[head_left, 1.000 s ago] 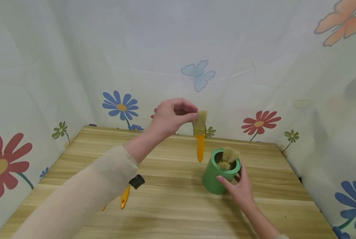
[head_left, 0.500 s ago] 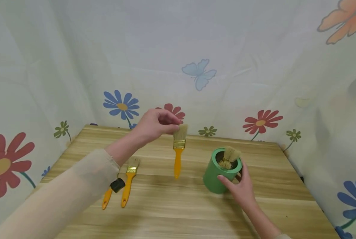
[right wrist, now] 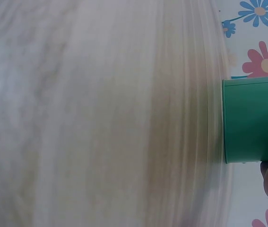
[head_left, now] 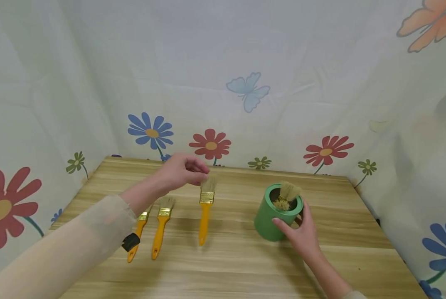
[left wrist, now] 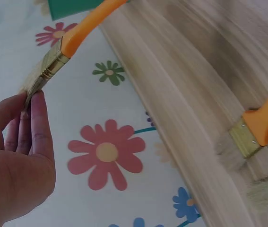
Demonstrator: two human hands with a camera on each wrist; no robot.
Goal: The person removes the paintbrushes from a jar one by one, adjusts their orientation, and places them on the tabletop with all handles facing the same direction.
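Observation:
Between its thumb and fingertips, my left hand (head_left: 179,172) pinches a flat paintbrush (head_left: 205,216) by the pale bristle end. Its orange handle hangs downward over the table, below a gold-coloured ferrule. The left wrist view shows the bristles of this paintbrush (left wrist: 72,40) held at the fingertips. On the right, my right hand (head_left: 301,234) grips a green can (head_left: 269,224), thumb on the near side and the other fingers mostly hidden behind it. Bristles of another paintbrush (head_left: 289,192) stick up out of the can's mouth. The right wrist view catches the can's side (right wrist: 254,120).
Two more orange-handled paintbrushes lie on the wooden table (head_left: 237,265) at left, one (head_left: 161,232) beside the other (head_left: 139,228). A small black block (head_left: 131,242) overlaps the outer one, near the left sleeve. A flower-printed cloth (head_left: 282,137) surrounds the table's back and sides.
My left hand has moved left and down with the paintbrush, away from the can. Both paintbrushes lying at left have come into view from behind the sleeve. The right hand stays on the can.

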